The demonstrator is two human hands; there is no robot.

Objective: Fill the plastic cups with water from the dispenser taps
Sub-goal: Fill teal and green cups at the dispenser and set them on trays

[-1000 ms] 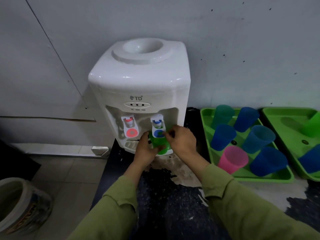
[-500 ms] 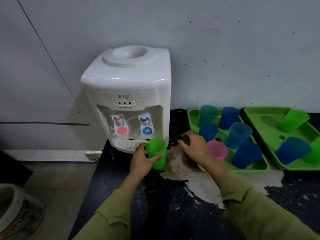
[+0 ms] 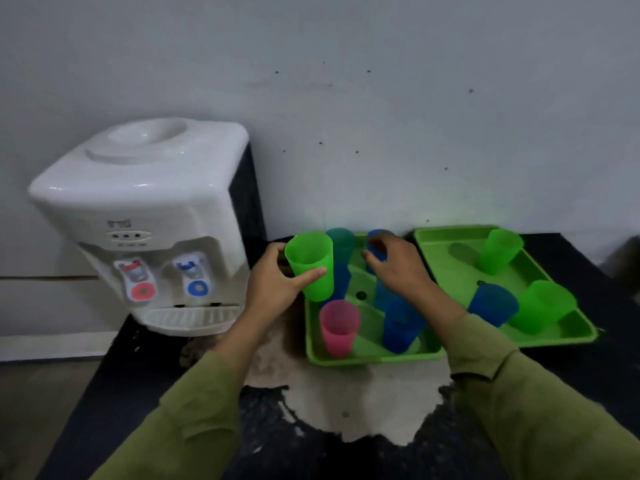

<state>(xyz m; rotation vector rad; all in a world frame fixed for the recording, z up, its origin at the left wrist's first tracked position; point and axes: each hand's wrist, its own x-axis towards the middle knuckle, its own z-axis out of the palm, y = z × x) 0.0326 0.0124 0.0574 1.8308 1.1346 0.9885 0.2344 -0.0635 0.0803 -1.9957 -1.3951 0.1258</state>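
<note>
My left hand [image 3: 277, 282] grips a green plastic cup [image 3: 311, 263] and holds it upright above the left edge of the near green tray [image 3: 367, 356]. My right hand [image 3: 398, 268] reaches over that tray and closes its fingers on a blue cup [image 3: 375, 249] at the back. In the tray stand a pink cup [image 3: 339, 327], a teal cup [image 3: 343, 239] and more blue cups [image 3: 401, 323]. The white water dispenser [image 3: 145, 202] sits at the left, with a red tap [image 3: 136, 275] and a blue tap [image 3: 194, 271] above its drip tray [image 3: 190, 318].
A second green tray [image 3: 450, 258] to the right holds two green cups [image 3: 500, 249] and a blue cup [image 3: 493, 304]. The counter [image 3: 346, 403] is dark with a worn pale patch. A grey wall rises behind. Floor lies beyond the counter's left edge.
My left hand has carried the green cup from the blue tap rightward to the near tray. My right hand left the tap and moved onto a blue cup at the tray's back.
</note>
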